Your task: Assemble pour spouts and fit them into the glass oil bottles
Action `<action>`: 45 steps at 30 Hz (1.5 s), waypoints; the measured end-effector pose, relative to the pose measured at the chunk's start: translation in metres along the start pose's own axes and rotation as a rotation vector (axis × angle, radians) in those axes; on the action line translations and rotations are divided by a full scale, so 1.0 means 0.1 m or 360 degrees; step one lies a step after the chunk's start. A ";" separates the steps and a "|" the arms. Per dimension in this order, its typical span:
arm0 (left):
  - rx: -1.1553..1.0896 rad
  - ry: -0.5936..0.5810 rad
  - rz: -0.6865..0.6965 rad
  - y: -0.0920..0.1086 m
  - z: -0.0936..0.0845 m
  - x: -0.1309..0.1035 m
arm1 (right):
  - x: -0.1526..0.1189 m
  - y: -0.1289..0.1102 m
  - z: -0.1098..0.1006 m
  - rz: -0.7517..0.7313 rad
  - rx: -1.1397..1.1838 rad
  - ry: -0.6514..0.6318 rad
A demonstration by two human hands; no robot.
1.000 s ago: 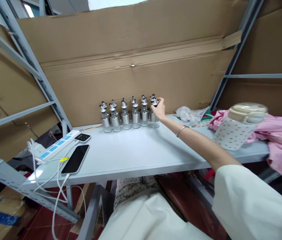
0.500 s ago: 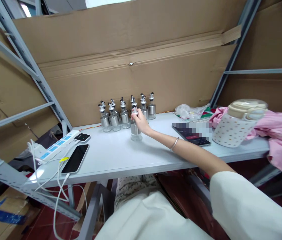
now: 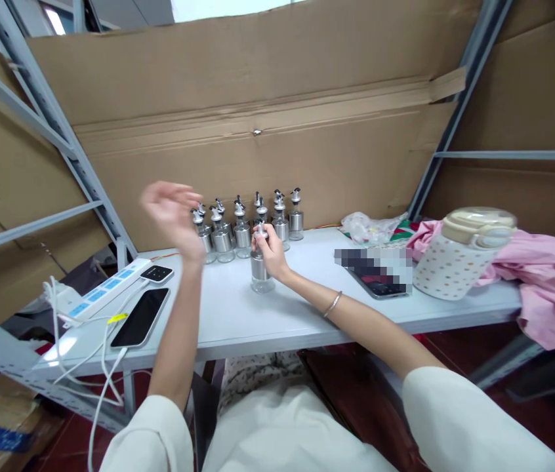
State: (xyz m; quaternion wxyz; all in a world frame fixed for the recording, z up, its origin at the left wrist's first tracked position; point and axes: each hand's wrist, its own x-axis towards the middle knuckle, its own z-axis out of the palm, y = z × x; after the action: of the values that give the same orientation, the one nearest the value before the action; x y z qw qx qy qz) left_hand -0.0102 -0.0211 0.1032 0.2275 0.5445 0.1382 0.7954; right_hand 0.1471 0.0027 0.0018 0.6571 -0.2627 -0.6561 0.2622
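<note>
My right hand (image 3: 271, 249) is closed around the neck of an oil dispenser bottle (image 3: 262, 280), just under its pour spout. The bottle is glass with a steel sleeve and stands upright at the front of a group of similar bottles (image 3: 222, 241) on the white table. My left hand (image 3: 172, 213) is raised above the table, left of the bottles and partly in front of the leftmost one. It is blurred, with its fingers reaching loosely to the right and nothing visible in them.
A power strip (image 3: 105, 292), a small black-and-white device (image 3: 157, 273) and a phone (image 3: 140, 317) with white cables lie left. To the right are a dark tablet-like device (image 3: 373, 278), a plastic bag (image 3: 370, 227), a dotted cup (image 3: 447, 262) and pink cloth (image 3: 553, 282). Cardboard (image 3: 336, 157) walls the back.
My left hand has come into view and risen beside the bottles. My right hand keeps its hold on the front bottle, which sits slightly lower in view as the camera shifted.
</note>
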 end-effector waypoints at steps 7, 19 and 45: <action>-0.0332 -0.0500 -0.1385 -0.82 0.09 -0.68 | 0.00 -0.06 0.00 0.0026 -0.0009 -0.0009; -0.0349 -0.0452 -0.1364 -1.12 0.11 -1.18 | 0.03 -0.07 -0.03 0.0053 -0.0094 0.0116; 0.1183 -0.1858 -0.0656 -1.24 -0.13 -1.25 | 0.21 0.36 -0.60 -0.0162 -0.0863 0.0543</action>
State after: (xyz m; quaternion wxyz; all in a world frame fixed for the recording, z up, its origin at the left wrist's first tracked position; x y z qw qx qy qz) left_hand 0.0421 0.0215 -0.0595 0.2094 0.8849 0.3555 0.2161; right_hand 0.2072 0.0429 -0.0077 0.6760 -0.4353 -0.5946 -0.0031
